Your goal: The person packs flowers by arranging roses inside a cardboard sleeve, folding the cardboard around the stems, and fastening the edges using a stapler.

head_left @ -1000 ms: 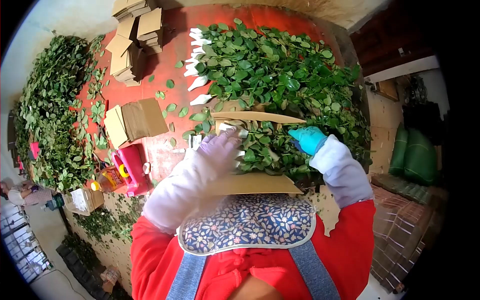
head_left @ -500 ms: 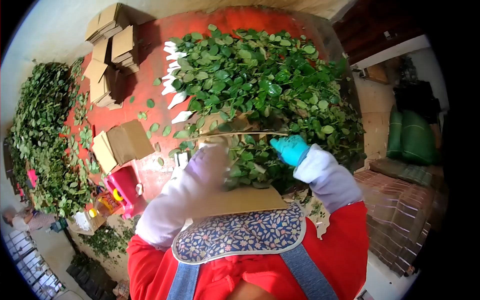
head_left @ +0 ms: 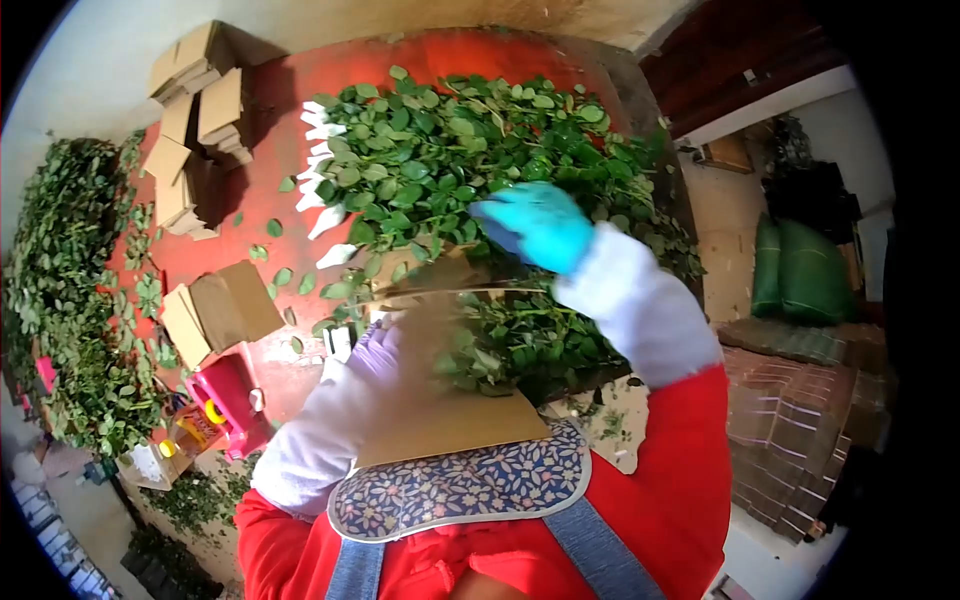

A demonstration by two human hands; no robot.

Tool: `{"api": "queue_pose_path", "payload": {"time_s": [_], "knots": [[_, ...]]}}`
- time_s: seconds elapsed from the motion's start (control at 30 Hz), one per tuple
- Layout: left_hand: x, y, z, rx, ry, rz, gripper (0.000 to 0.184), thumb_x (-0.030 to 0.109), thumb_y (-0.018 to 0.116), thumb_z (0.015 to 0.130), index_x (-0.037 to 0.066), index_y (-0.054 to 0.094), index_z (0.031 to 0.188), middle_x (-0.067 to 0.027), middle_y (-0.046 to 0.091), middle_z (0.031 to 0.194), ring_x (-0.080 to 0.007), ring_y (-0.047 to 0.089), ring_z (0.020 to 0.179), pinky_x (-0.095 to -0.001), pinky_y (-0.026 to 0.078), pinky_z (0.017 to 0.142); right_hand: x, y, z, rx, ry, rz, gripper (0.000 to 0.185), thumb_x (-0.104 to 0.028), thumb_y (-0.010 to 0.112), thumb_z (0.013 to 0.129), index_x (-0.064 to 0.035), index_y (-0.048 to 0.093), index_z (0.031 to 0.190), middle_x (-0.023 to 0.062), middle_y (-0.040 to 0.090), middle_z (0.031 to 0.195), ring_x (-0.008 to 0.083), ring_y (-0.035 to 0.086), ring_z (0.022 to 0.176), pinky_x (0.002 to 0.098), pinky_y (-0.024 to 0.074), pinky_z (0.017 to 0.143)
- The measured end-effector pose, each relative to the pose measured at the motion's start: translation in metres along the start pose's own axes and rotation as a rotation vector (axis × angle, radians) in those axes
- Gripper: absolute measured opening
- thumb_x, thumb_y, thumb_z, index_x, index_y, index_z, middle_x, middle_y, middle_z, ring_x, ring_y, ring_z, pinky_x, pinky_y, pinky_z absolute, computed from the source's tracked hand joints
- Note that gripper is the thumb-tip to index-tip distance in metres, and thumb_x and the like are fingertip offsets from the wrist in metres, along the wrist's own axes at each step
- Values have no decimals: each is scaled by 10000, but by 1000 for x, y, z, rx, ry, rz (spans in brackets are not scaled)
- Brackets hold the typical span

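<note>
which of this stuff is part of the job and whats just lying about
Likely part of the job:
front cardboard sheet
leafy stems behind it
white-ended leafy bunches
stacked cardboard, probably spare

Seemingly just lying about:
pink container
orange-labelled bottle
green sacks
scattered leaves on the red table

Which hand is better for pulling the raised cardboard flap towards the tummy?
Probably the teal-gloved right hand: it reaches past the cardboard flap, while the left hand is on the near side.
</note>
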State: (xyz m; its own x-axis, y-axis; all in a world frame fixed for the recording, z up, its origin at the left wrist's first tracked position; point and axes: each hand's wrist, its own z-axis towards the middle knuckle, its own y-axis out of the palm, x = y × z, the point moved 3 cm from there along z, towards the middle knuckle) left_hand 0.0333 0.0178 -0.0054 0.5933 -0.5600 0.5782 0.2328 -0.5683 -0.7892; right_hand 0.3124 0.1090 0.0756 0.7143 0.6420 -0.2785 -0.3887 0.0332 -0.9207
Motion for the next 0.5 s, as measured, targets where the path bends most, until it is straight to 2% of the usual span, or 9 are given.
{"api": "queue_pose_path", "payload": {"time_s": [0.07,0.1,0.17,0.23,0.27,0.3,0.37,0.47,0.5], "knots": [[29,-26,6,-15,-56,102,812,329,822,577,99,512,1292,-187,485,1237,-384,509,1106,-465,414,984,28,75,21,-387,53,-107,224,-127,551,853,-101,635,1060,82,640,878,284,622,804,406,489,642],[-2,7,1,-72,-19,233,826,339,829,574,103,505,1297,-175,484,1244,-391,516,1088,-477,426,960,42,117,21,-432,87,-223,229,-158,534,857,-118,627,1062,68,639,926,292,620,845,424,488,676],[52,-53,25,-251,-282,-46,820,344,839,568,97,523,1283,-163,461,1302,-410,514,1086,-484,444,942,55,164,19,-577,224,-403,230,-198,519,848,-143,617,1049,55,631,1002,298,612,916,452,480,736],[59,-67,30,-337,-284,-76,817,336,842,556,85,534,1269,-168,444,1333,-419,512,1090,-484,452,931,52,176,21,-672,261,-471,226,-202,534,828,-157,616,1034,59,623,1014,284,603,957,459,468,765],[60,-71,29,-275,-168,-12,809,328,841,553,83,537,1261,-167,442,1340,-416,514,1089,-482,454,926,52,176,20,-676,203,-484,230,-198,545,820,-162,618,1035,64,623,999,272,600,967,456,464,769],[63,-75,28,-184,-17,62,802,320,841,549,81,541,1254,-166,439,1347,-414,515,1088,-480,457,921,48,162,22,-682,184,-406,226,-144,530,853,-139,659,1039,107,642,1007,340,622,927,512,477,736],[73,-80,27,31,283,236,787,303,839,543,77,548,1238,-163,434,1362,-408,519,1086,-477,462,911,42,131,24,-612,184,-355,213,-117,536,831,-137,629,1022,107,627,966,326,623,929,491,483,740],[78,-85,34,130,471,344,795,313,842,540,81,546,1240,-167,440,1358,-399,525,1074,-472,473,890,51,85,21,-362,273,-241,256,-98,521,810,-145,569,1057,103,607,915,288,623,903,449,487,733],[77,-84,34,259,530,339,798,315,843,540,81,545,1242,-168,437,1362,-398,526,1067,-472,473,885,57,61,19,-272,273,-265,280,-108,517,804,-144,546,1080,96,604,910,280,616,878,453,481,733]]}}
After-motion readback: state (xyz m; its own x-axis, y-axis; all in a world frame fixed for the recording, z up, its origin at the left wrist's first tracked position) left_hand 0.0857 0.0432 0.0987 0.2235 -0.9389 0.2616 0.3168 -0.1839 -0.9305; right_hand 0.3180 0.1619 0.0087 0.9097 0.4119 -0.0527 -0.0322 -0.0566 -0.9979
